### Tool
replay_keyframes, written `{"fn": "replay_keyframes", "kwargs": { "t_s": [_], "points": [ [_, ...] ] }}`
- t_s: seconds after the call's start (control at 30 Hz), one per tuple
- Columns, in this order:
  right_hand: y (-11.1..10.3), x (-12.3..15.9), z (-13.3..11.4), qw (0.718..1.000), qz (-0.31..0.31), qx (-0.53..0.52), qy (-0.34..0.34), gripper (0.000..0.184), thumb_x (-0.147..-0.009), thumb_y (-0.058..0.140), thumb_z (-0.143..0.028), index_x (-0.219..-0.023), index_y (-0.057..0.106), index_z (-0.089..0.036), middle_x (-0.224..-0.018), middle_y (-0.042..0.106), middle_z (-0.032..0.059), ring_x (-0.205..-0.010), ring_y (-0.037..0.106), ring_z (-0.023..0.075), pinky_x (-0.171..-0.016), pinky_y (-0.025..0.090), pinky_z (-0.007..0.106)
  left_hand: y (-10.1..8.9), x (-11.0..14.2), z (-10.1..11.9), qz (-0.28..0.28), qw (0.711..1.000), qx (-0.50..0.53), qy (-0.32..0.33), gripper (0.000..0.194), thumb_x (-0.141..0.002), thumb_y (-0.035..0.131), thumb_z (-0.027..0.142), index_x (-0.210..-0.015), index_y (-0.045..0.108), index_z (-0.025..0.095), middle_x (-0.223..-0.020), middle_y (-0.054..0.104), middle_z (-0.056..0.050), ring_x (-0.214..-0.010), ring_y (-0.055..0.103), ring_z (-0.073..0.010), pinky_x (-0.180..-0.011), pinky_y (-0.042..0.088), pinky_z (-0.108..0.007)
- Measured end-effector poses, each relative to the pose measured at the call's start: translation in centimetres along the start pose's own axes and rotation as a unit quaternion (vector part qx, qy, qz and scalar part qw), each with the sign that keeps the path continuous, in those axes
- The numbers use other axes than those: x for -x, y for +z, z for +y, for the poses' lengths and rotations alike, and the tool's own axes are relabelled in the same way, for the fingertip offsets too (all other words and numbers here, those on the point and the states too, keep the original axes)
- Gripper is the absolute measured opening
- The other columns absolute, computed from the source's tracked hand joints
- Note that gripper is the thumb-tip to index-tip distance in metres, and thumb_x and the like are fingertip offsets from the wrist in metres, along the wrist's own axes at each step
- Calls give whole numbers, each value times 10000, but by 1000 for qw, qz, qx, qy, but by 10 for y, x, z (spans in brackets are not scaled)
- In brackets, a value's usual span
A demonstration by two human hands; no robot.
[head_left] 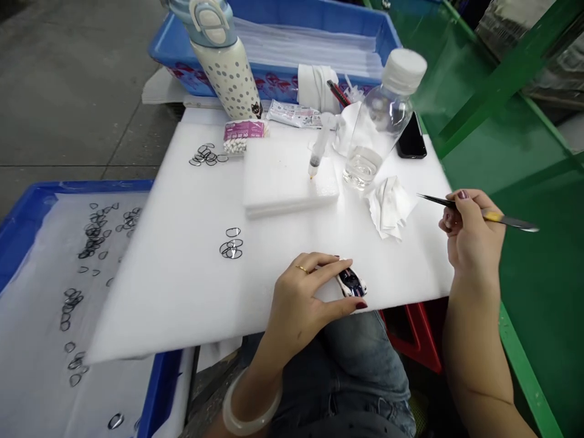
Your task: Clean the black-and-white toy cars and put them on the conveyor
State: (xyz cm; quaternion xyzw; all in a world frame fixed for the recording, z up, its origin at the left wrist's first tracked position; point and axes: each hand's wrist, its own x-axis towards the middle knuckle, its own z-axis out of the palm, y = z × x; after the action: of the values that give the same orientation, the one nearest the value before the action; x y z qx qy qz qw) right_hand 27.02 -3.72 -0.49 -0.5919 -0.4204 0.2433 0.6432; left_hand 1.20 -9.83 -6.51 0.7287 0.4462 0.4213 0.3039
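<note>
Basically, left hand (303, 304) pinched one small glossy oval part (351, 283) on the white foam sheet (182, 274), lower centre; right hand (472, 234) gripped thin metal tweezers (479, 212), right. Four thin rings (232, 245) lay centre.

Place: small assembly workshop, factory floor.
Floor: bare concrete, upper left.
Bench: white foam sheet (182, 286) as work surface.
Stock: blue crates (27, 213), left and top, with small black rings (93, 234).
Frame: green metal racking (506, 79), right.
</note>
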Motion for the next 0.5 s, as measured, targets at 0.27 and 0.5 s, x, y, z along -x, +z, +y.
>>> {"fn": "replay_keyframes", "kwargs": {
  "t_s": [0.27, 0.5],
  "points": [
    [-30, -15, 4, 982, 142, 100, -74, 102, -773, 639, -225, -742, 719, -170, -602, 563, 22, -539, 500, 124, -485, 353, 285, 0, 0, 0, -6, 1000, -16, 13, 489, -753, 818, 502, -1129, 729, 204, -1036, 711, -87, -971, 664, -269, -813, 579, -447],
    [20, -27, 5, 941, -135, 307, -29, 154, -783, 640, -322, -691, 658, -200, -608, 598, 26, -604, 535, 174, -633, 402, 326, -1, -2, 2, -41, 998, -47, 29, 547, -623, 919, 278, -1124, 715, 198, -1088, 687, -89, -997, 650, -293, -801, 597, -461]
  ]
}}
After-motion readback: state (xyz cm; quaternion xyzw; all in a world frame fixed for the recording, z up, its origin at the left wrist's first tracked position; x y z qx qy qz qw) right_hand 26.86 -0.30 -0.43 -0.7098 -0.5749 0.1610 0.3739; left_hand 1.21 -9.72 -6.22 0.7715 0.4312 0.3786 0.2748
